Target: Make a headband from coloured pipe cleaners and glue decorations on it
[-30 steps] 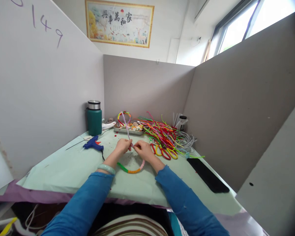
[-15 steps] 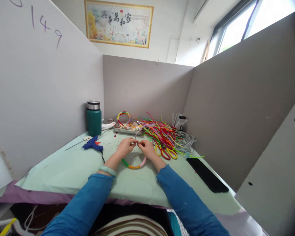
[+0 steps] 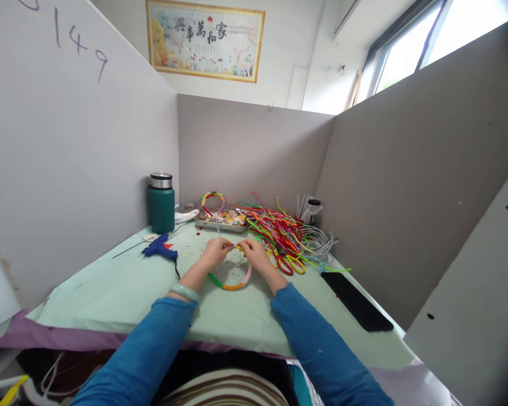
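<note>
Both hands meet over the table at a hoop (image 3: 232, 287) wrapped in coloured fuzzy pipe cleaner, with green, orange, pink and yellow stretches. My right hand (image 3: 255, 254) is closed in a pinch on the hoop's far side, by its yellow part. Beside it, nearly touching, my left hand (image 3: 215, 252) pinches a pale purple pipe cleaner (image 3: 219, 230), whose loose end sticks up behind the fingers. The fingers partly hide where the pipe cleaner meets the hoop. The hoop's near side hangs low toward me, at or just above the table.
At left are a blue glue gun (image 3: 160, 248) and a green bottle (image 3: 161, 204). Behind the hands stand a metal tray (image 3: 222, 228) of small pieces and a finished-looking colourful hoop (image 3: 213, 195). Piled pipe cleaners (image 3: 279, 231), grey wire (image 3: 319, 239) and a black phone-like slab (image 3: 357, 301) lie right.
The pipe cleaner's loose end has swung from the right of the fingertips over to the left, behind my left hand. Yellow on the hoop now shows by my right fingertips.
</note>
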{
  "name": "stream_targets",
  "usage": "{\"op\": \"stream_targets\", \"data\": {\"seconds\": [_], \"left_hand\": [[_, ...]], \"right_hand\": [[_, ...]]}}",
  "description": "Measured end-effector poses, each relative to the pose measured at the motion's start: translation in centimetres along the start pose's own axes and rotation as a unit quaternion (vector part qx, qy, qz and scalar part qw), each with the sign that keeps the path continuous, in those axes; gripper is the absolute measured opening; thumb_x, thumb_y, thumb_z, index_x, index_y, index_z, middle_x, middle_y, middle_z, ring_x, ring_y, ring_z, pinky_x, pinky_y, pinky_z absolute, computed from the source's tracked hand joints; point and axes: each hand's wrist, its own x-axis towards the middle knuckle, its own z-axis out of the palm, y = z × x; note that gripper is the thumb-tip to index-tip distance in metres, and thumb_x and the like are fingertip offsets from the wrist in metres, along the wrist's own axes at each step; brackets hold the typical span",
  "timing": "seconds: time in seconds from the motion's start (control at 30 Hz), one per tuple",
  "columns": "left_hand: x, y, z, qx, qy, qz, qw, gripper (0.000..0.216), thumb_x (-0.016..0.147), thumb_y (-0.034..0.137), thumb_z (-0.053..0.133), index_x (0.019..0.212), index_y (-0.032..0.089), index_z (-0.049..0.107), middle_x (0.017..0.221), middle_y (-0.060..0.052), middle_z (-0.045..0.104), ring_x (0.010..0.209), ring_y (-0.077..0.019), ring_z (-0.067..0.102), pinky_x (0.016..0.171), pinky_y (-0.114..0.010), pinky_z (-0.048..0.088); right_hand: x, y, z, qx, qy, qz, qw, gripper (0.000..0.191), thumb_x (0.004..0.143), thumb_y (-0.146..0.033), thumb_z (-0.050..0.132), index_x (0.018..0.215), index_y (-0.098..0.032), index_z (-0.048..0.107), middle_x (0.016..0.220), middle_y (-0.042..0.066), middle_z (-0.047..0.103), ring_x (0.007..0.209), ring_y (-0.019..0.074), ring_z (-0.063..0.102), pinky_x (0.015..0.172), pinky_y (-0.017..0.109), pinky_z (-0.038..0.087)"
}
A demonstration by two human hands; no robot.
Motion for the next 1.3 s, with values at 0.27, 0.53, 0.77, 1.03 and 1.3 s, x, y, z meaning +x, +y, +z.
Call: {"op": "stream_targets", "data": {"seconds": [0.27,0.53,0.77,1.03,1.3], "left_hand": [[0.0,0.1,-0.1,-0.103,-0.047,-0.067,0.991,0.021,0.071,0.030,0.055,0.070,0.013,0.067,0.058,-0.001,0.061,0.051,-0.0095,0.047,0.049,-0.020,0.035],[-0.6,1.0,-0.6,-0.279,-0.119,-0.136,0.943,0.021,0.068,0.030,0.058,0.075,0.010,0.061,0.048,0.004,0.047,0.037,-0.0035,0.030,0.037,-0.018,0.019],[-0.3,0.4,-0.2,-0.187,-0.093,-0.115,0.971,0.012,0.067,0.022,0.057,0.072,0.012,0.061,0.046,0.005,0.047,0.037,-0.0049,0.036,0.039,-0.018,0.027],[-0.2,-0.1,0.0,-0.075,-0.050,-0.048,0.995,0.019,0.067,0.026,0.057,0.075,0.013,0.068,0.056,0.001,0.059,0.047,-0.0084,0.045,0.046,-0.019,0.032],[-0.5,0.8,-0.5,-0.060,-0.025,-0.028,0.998,0.026,0.072,0.034,0.053,0.067,0.013,0.068,0.048,0.001,0.054,0.051,-0.0097,0.045,0.049,-0.019,0.032]], "right_hand": [[-0.2,-0.1,0.2,0.029,-0.022,-0.041,0.999,0.019,0.080,-0.029,0.050,0.086,-0.019,0.065,0.081,0.003,0.065,0.075,0.0143,0.057,0.067,0.025,0.042],[-0.3,-0.6,0.0,-0.005,-0.003,-0.071,0.997,0.018,0.081,-0.024,0.049,0.087,-0.020,0.065,0.086,0.004,0.065,0.080,0.0155,0.057,0.073,0.027,0.042],[-0.3,-0.4,0.2,-0.027,0.001,-0.085,0.996,0.019,0.081,-0.021,0.049,0.089,-0.021,0.066,0.088,0.003,0.065,0.083,0.0160,0.057,0.074,0.028,0.043],[-0.3,-0.4,0.2,-0.027,0.006,-0.091,0.995,0.019,0.081,-0.019,0.048,0.088,-0.021,0.066,0.087,0.003,0.065,0.081,0.0155,0.057,0.074,0.027,0.042],[-0.4,-0.5,0.2,-0.023,0.012,-0.071,0.997,0.015,0.080,-0.021,0.050,0.084,-0.020,0.064,0.082,0.002,0.064,0.076,0.0150,0.057,0.068,0.025,0.041]]}}
